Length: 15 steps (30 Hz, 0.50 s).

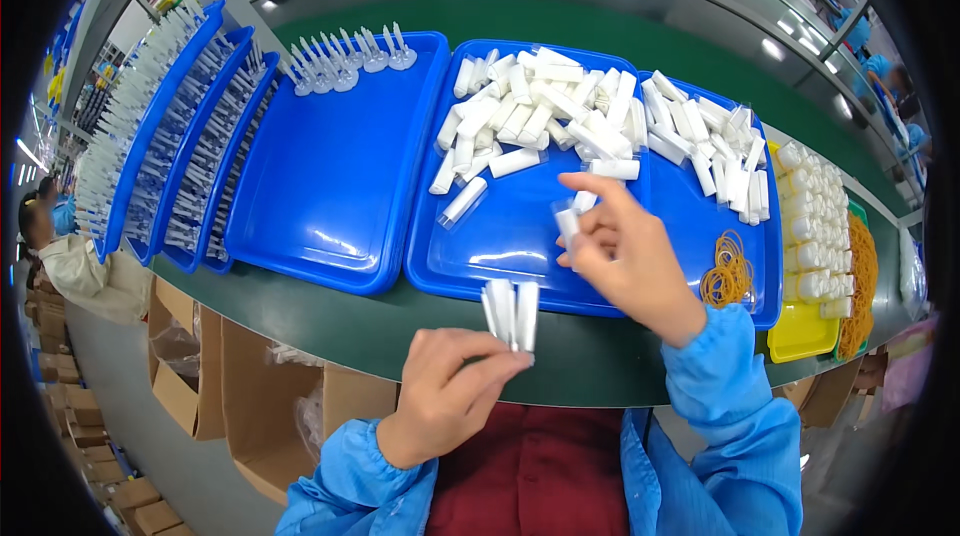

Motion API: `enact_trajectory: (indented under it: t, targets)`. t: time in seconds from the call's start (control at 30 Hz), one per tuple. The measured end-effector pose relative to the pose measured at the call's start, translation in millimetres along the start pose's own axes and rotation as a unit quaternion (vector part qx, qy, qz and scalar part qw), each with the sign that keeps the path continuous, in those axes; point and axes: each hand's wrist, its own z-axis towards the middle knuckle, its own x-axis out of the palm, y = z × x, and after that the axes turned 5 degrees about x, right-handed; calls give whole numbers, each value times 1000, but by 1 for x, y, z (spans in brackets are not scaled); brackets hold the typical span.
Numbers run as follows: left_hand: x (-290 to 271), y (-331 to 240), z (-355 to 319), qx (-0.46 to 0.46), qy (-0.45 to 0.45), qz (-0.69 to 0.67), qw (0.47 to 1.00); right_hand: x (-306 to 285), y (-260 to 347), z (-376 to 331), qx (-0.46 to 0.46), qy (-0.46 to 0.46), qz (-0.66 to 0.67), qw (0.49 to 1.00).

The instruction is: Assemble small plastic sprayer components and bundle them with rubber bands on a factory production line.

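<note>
Near the table's front edge my left hand (455,386) pinches a small bundle of white wrapped rolls (527,308) by their lower ends, holding them upright. My right hand (630,261) is over the front of the middle blue tray (470,271). Between its thumb and fingers is a single white roll in clear wrap (567,224), the index finger stretched out above. Behind my hands, a loose heap of similar white rolls (545,101) fills the back of that tray. One wrapped roll (463,201) lies apart at the tray's left side.
A right blue tray (765,281) carries more white rolls (715,141) and orange rubber bands (728,271). Beyond it are a yellow tray (805,336) of white containers and more bands (858,286). The left blue tray (320,186) holds several clear spiked pieces (345,61); tilted trays (165,136) stand beside it.
</note>
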Motion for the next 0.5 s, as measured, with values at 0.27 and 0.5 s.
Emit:
enact_trajectory:
  t: [0.27, 0.5]
  targets:
    - [3, -20, 10, 35, 48, -11, 998, 21, 2, -34, 101, -43, 332, 937]
    - [4, -21, 11, 26, 53, -9, 998, 21, -9, -45, 21, -36, 253, 967]
